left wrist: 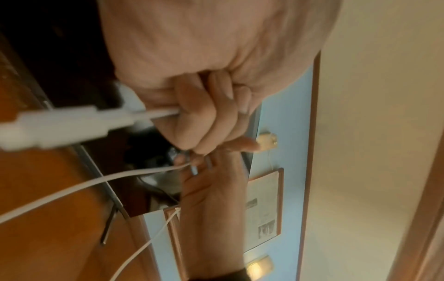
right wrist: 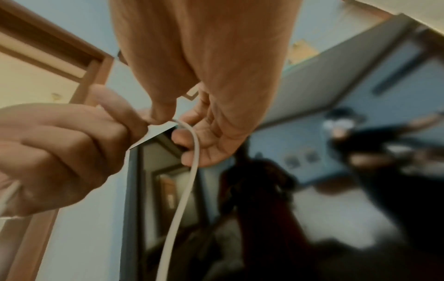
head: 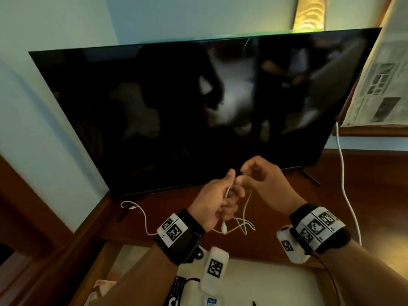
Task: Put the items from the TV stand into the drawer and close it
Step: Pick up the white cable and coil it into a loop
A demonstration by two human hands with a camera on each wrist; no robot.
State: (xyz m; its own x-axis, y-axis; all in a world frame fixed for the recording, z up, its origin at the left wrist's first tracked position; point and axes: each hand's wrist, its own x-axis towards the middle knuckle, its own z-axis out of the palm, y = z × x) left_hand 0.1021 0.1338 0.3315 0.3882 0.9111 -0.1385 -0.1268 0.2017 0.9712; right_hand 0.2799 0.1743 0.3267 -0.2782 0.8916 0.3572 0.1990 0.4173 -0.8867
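Observation:
A thin white charging cable (head: 245, 215) hangs in loops between both hands above the dark wooden TV stand (head: 364, 191). My left hand (head: 220, 195) is curled round a bunch of the cable (left wrist: 153, 114), and its white plug (left wrist: 57, 127) sticks out below the fist. My right hand (head: 254, 175) pinches the same cable (right wrist: 192, 152) between thumb and forefinger, right beside the left hand's thumb. One end of the cable (head: 132, 206) trails left across the stand. The drawer (head: 276, 283) stands open below my wrists, with a black remote (head: 176, 288) and white items inside.
A large black TV (head: 176, 111) stands on the stand just behind my hands, on thin black feet (head: 310, 177). A second white cord (head: 344, 184) runs down from behind the TV's right side. A framed newspaper (head: 379, 80) leans at the right.

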